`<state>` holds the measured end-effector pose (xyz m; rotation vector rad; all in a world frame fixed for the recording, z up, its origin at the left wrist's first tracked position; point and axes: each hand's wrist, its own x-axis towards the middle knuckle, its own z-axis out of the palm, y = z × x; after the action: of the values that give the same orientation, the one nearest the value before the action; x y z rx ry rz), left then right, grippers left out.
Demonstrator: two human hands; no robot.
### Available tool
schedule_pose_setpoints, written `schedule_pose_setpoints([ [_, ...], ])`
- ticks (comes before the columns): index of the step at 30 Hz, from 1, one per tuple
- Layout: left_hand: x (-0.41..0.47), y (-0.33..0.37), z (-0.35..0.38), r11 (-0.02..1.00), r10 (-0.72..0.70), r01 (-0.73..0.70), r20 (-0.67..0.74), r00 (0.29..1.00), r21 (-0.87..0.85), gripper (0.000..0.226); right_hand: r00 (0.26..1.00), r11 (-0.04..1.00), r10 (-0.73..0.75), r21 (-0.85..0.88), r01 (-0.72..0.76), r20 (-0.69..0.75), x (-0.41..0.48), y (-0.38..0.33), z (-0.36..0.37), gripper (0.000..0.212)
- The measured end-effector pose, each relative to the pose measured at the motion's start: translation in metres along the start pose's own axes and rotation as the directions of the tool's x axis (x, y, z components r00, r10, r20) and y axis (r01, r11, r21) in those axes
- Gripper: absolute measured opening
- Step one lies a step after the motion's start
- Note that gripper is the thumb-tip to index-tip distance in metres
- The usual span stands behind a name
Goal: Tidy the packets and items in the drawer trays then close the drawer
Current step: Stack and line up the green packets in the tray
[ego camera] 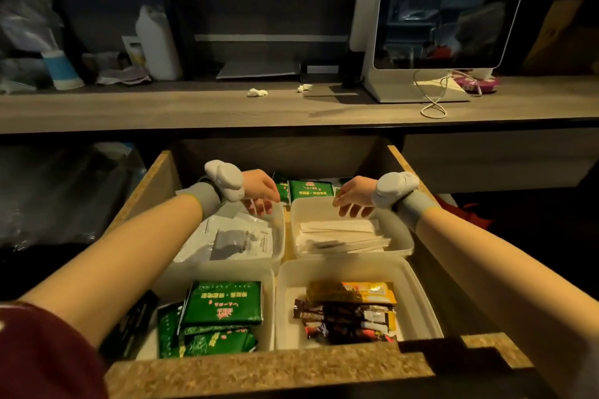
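The open drawer [272,369] holds several white trays. My left hand [261,193] hovers over the far rim of the back-left tray [278,236], which holds clear and white packets [241,238]. Over the far rim of the back-right tray [400,244], which is filled with white paper sachets [340,236], is my right hand [355,197]. Both hands have loosely curled fingers and nothing visible in them. Green packets [223,304] fill the front-left tray [267,278]. Dark and yellow stick packets [350,311] lie in the front-right tray [418,298]. More green packets [309,189] lie behind the back trays.
The wooden counter [194,107] runs above the drawer, with a white monitor [447,10], a coiled cable [434,104], crumpled tissues [257,92], a white bottle [158,42] and a paper cup [63,70]. A dark packet [136,321] sits beside the front-left tray.
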<state>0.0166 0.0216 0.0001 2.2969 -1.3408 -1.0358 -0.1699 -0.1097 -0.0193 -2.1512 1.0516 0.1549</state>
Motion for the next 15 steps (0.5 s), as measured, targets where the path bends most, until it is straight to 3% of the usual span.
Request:
schedule_pose_setpoints([
  [4, 0.026, -0.025, -0.026, 0.998, -0.067, 0.065, -0.143, 0.987, -0.018, 0.030, 0.998, 0.998, -0.003, 0.062, 0.007, -0.056, 0.041, -0.015, -0.009, 0.030],
  [8, 0.059, -0.048, -0.033, 0.987, -0.063, 0.099, -0.270, 0.961, 0.125, 0.049, 0.993, 0.997, -0.024, 0.065, 0.032, -0.118, 0.084, -0.020, -0.006, 0.031],
  [15, 0.106, -0.076, -0.037, 0.956, -0.096, 0.140, -0.174, 0.980, 0.259, 0.062, 0.994, 0.996, -0.075, -0.056, 0.070, -0.086, 0.139, -0.014, 0.005, 0.037],
])
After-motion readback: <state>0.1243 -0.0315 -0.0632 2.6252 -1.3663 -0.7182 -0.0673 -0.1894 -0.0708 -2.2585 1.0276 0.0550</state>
